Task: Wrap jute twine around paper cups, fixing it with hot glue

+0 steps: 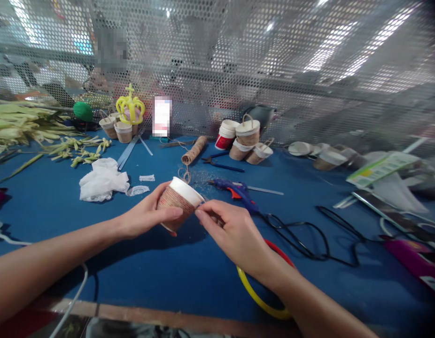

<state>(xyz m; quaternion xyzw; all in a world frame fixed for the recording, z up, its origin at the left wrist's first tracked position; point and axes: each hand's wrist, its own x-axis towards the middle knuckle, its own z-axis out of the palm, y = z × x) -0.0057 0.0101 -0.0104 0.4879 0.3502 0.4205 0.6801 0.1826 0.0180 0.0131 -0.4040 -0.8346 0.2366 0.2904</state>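
Observation:
A paper cup (177,202) with a white rim, its side wrapped in brown twine, is tilted in my left hand (147,213), whose thumb lies across the twine. At the cup's right side my right hand (228,225) has thumb and forefinger pinched together on the twine near the rim. Behind the cup, loose twine (185,175) runs to a twine roll (194,150). A blue glue gun (244,195) lies to the right, its nozzle pointing left. The underside of the cup is partly hidden.
Pliers (224,164) lie behind the glue gun. Twine-wrapped cups (247,133) stand near the perforated screen. White cloth (104,180) and corn husks (20,119) are at left. A black cable (309,256), a yellow-red ring (254,295) and a purple object (411,258) are at right.

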